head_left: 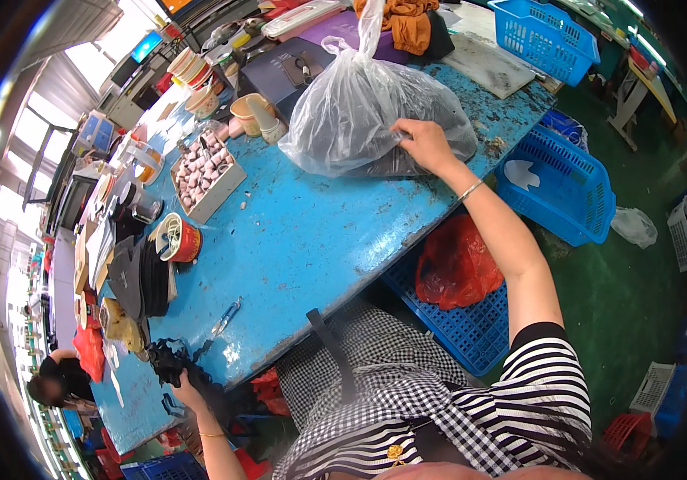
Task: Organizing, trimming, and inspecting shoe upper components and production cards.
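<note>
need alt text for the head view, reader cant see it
A person's right hand touches a clear plastic bag on a worn blue table, while the left hand holds a bunch of black strips near the edge. A box of small pink pieces sits left of the bag.

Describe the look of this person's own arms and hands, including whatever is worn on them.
Both the left hand and right hand are ungloved, and the forearms are bare. The right arm has a short black-and-white striped sleeve ending in a plain black cuff, plus a silvery bangle. A thin gold-coloured bracelet circles the left wrist; the left sleeve cannot be made out.
</note>
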`<state>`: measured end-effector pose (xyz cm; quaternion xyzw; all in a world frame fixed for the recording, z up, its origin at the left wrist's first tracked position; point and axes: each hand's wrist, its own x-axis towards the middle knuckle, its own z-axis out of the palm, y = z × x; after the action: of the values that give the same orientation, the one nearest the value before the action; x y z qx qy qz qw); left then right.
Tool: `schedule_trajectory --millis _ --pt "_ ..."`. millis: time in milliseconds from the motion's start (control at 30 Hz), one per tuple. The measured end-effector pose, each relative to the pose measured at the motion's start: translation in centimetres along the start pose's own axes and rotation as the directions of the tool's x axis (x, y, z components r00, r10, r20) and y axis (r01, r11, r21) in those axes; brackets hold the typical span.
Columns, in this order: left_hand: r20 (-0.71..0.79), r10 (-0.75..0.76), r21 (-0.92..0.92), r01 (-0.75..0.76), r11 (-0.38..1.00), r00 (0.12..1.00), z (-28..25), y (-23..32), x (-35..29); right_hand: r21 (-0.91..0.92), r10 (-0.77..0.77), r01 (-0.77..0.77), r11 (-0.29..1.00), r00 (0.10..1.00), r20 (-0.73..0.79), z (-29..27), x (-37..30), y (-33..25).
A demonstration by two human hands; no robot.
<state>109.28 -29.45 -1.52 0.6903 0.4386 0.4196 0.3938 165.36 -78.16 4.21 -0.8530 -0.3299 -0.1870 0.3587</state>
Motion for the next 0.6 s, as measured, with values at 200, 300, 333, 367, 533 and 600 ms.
schedule_trajectory --millis 200,300,333,367,533,600 --pt "-0.103 0.066 0.262 -0.037 0.964 0.993 -0.5 -0.8 0.0 0.265 0.103 -0.31 0.913 0.803 0.586 -6.5 6.7 -1.3" --pt "-0.087 0.081 0.304 -0.051 0.951 0.993 -0.5 -1.1 0.2 0.016 0.092 -0.091 0.996 0.995 -0.032 -4.6 11.8 1.7" --pt "-0.092 0.058 0.28 -0.03 0.96 0.994 -0.5 -1.0 0.0 -0.089 0.137 -0.14 0.986 0.99 -0.039 -2.7 12.9 1.8" --pt "-0.101 0.049 0.286 -0.018 0.958 0.994 -0.6 -1.1 -0.2 -0.192 0.177 -0.183 0.964 0.983 -0.051 -0.7 13.7 1.9" --pt "-0.09 0.178 0.35 -0.136 0.927 0.98 0.0 -1.5 0.0 -0.242 0.168 -0.109 0.964 0.956 0.24 1.7 15.8 1.9" --pt "-0.094 0.172 0.399 -0.121 0.909 0.981 -0.1 -0.8 -0.2 0.14 0.047 -0.058 0.988 0.995 0.085 -1.9 15.6 0.4"
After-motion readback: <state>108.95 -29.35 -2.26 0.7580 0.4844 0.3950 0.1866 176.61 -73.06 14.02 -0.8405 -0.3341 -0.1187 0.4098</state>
